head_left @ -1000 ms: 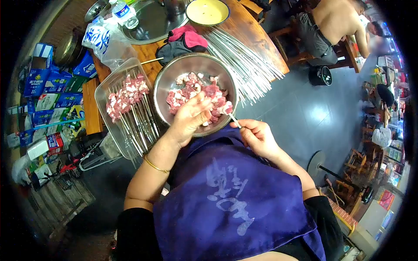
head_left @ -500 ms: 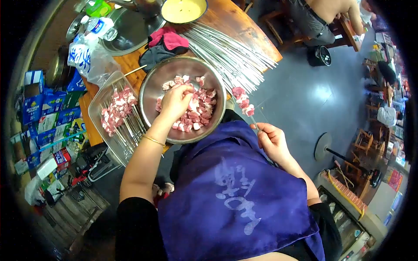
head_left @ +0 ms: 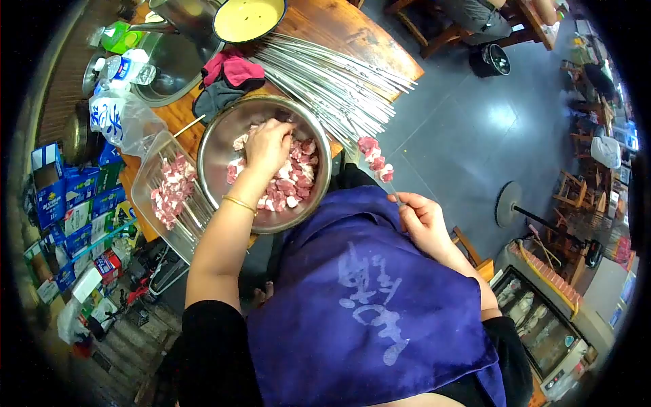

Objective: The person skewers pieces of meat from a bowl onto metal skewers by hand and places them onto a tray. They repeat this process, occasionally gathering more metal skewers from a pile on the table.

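In the head view my left hand (head_left: 270, 146), with a gold bangle at its wrist, is down inside a steel bowl (head_left: 211, 159) of raw meat chunks (head_left: 295, 180). Its fingers are curled together at the meat; whatever they pinch is hidden beneath them. Out to the right of the bowl, my right hand (head_left: 419, 211) grips a metal skewer (head_left: 392, 188) near its middle. Several pieces of meat (head_left: 375, 158) are threaded toward the skewer's far end, pointing up and left. Left of the bowl, a clear plastic tray (head_left: 141, 193) contains loaded meat skewers (head_left: 173, 193).
Bare metal skewers (head_left: 332, 81) lie fanned across the wooden table (head_left: 380, 41). Behind the bowl are red-and-grey gloves (head_left: 234, 73), a yellow-filled basin (head_left: 248, 19), a plastic bag (head_left: 129, 125) and a water bottle (head_left: 132, 70). A black bucket (head_left: 489, 61) stands on the floor.
The view has shifted, so the table items appear further left. My left hand has turned slightly and its fingers have moved among the meat. My right hand still holds the skewer.
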The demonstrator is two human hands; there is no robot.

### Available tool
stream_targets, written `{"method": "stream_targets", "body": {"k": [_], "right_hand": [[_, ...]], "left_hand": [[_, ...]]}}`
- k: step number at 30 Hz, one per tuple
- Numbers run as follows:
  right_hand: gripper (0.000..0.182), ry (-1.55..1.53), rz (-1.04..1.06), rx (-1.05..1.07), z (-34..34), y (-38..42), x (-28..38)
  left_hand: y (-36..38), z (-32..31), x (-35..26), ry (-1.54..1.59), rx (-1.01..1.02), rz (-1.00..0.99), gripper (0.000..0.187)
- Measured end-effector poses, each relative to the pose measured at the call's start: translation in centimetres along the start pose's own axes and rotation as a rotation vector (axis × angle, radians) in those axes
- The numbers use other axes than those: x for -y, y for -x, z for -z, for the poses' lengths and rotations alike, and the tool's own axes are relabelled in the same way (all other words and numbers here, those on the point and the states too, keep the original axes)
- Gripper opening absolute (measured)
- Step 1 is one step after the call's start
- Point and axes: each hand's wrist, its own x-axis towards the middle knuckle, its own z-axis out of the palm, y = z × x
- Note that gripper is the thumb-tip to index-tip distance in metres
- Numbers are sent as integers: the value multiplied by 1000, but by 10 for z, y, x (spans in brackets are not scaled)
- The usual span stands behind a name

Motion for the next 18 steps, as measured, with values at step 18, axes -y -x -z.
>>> {"method": "stream_targets", "body": {"k": [18], "right_hand": [[26, 100, 52, 86, -5, -3, 5]], "left_hand": [[41, 26, -8, 1606, 95, 743, 18]]}}
